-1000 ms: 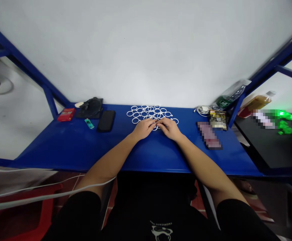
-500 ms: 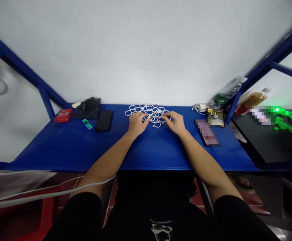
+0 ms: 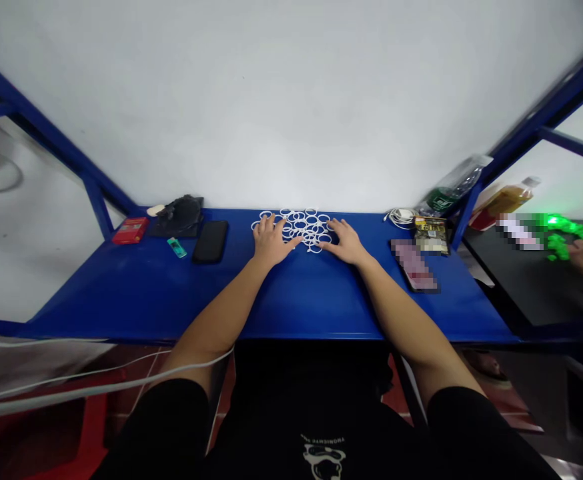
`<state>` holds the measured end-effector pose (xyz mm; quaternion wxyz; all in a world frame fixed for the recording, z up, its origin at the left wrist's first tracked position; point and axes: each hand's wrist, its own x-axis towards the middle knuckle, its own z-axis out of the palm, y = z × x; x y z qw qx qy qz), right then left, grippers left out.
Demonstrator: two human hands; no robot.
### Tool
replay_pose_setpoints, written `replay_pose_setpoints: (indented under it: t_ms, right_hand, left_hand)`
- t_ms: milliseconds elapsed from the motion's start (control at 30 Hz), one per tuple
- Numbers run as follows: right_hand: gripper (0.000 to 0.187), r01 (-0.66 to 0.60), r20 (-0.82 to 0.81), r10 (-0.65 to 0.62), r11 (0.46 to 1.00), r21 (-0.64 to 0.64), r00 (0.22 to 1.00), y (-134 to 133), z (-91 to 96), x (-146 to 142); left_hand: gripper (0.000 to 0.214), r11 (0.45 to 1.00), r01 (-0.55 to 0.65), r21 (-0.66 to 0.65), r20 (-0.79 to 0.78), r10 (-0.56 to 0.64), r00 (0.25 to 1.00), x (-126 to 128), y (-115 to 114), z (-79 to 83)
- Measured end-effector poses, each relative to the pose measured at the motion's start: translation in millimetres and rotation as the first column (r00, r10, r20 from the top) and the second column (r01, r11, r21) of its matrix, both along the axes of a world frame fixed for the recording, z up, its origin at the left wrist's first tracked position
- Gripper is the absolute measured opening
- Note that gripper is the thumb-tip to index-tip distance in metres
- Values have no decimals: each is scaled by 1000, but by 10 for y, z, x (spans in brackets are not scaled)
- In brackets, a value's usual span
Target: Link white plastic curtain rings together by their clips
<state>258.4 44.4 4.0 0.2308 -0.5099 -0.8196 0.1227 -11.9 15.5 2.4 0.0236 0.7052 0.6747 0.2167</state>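
"Rings (image 3: 303, 225), white and thin, overlap in a flat, loose lattice between the fingers of the left hand (image 3: 270, 245) and those of the right hand (image 3: 345, 244). How do the hands sit?"

"Palms down, both spread wide. The left thumb stretches inward toward the near rings, its other fingers reaching forward over the lattice's left side. The right hand mirrors it, thumb and fingers well apart at the right edge. Whether the fingertips press on the plastic-looking hoops is too small to tell."

"And the arms?"

"Bare forearms (image 3: 224, 303) slant inward from dark, short sleeves (image 3: 159, 423)."

"The surroundings?"

"Smooth, glossy blue tabletop (image 3: 311, 300) under the fingers; a flat, rounded-corner black phone (image 3: 210, 241) outward of the left ones; a coiled white cable (image 3: 401, 217) beyond the right."
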Motion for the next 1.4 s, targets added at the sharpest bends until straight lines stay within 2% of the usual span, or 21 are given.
replay_pose_setpoints:
  t_ms: [67,167,233,333,433,533,600,700,800,933,1000,1100,1233,1300,1400]
  right_hand:
    - [91,-64,110,73,994,-83,991,-60,6,-78]
    - [88,-163,175,188,976,-148,967,-152,54,-156]
    - [86,-188,174,212,971,-149,962,-187,89,-164]
    - [88,-159,172,174,982,-97,970,-186,123,-124]
    - [81,-121,126,118,993,14,985,-156,169,-52]
    - [48,-80,20,78,994,77,997,-146,254,10]
    - [33,-36,-14,36,999,16,999,-159,303,28]
    - [42,-14,18,16,993,-118,1000,-186,305,-3]
    - [36,-79,30,84,988,-133,996,-197,223,-94]
    - [22,-252,-69,250,967,-26,966,-197,119,-210]
    - [22,-278,-101,277,961,5,956,-200,109,-227]
    - [20,-195,-121,198,980,33,973,-194,133,-188]
    - [16,28,-90,-22,997,68,996,-131,145,-69]
    - [21,98,-49,-96,994,43,994,-92,132,-21]
    - [24,129,-4,-130,991,-38,992,-60,119,6]
  left_hand:
    - [91,996,-11,-90,-17,10,1000,-44,19,4]
    - [104,979,41,-200,-20,-46,999,-76,27,-57]
    - [108,980,80,-183,-18,-85,996,-74,32,-117]
    - [105,987,128,-97,14,-128,992,-67,56,-189]
    - [96,987,161,-24,71,-159,985,-71,86,-203]
    - [75,984,152,95,130,-164,978,-68,87,-150]
    - [57,969,158,191,169,-191,967,-53,58,-88]
    - [33,935,228,273,236,-295,926,-1,-30,2]
    - [26,907,354,227,256,-406,877,76,-137,50]
    - [21,830,553,79,144,-558,817,157,-218,48]
    - [21,801,598,26,109,-597,795,166,-226,40]
    - [25,818,575,-2,122,-571,812,149,-225,49]
    - [32,852,524,-19,140,-516,845,133,-232,82]
    - [35,864,503,-14,146,-496,856,138,-235,89]
    - [36,872,490,-9,162,-483,861,146,-234,88]
